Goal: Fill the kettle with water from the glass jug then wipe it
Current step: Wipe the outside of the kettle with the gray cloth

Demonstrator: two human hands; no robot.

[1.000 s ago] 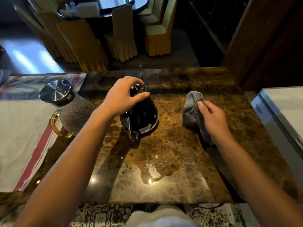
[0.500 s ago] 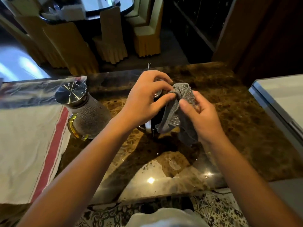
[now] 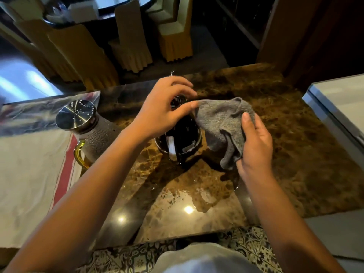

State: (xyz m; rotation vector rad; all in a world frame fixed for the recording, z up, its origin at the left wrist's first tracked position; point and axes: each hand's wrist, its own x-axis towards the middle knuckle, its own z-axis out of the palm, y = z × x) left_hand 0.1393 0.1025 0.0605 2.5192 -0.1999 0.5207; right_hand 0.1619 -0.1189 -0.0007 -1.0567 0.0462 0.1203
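A dark shiny kettle stands on the brown marble counter, partly hidden under my hands. My left hand hovers over its top and pinches one corner of a grey cloth between thumb and fingers. My right hand grips the cloth's other side, so it hangs spread beside the kettle's right flank. To the left stands the glass jug with a steel lid and a yellow handle.
A white cloth with a red stripe covers the counter's left part. Water lies pooled on the marble in front of the kettle. A white appliance borders the right. Covered chairs stand beyond the far edge.
My right hand lifted the cloth off the counter and brought it to the kettle. Both hands then drew apart, spreading the cloth open beside the kettle.
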